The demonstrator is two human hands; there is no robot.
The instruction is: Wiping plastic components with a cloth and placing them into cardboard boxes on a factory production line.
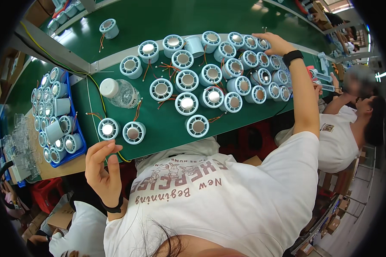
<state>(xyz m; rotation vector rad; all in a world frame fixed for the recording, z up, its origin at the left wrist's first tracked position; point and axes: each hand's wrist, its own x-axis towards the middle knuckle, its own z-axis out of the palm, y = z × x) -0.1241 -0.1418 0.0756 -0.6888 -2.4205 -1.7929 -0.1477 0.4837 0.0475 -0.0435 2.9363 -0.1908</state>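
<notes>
On the green bench stand many light-blue round motor-like housings (187,80), each with a silver disc in a slotted ring; several trail thin red, orange and dark wires. My right hand (277,44) stretches to the far right end of the group. Its fingers and thumb curve around one light-blue housing (263,44) there. My left hand (102,169) is raised at the bench's near edge, palm up, fingers apart and holding nothing. Its fingertips are just short of a housing (108,129) with a bright disc. Another housing (134,132) stands to the right of that one.
A clear bottle with a white cap (110,88) lies left of the group. Farther left, a blue tray (71,150) holds more housings beside clear plastic pieces (23,143). A metal post (55,49) rises at the back left. A co-worker (341,128) sits at right.
</notes>
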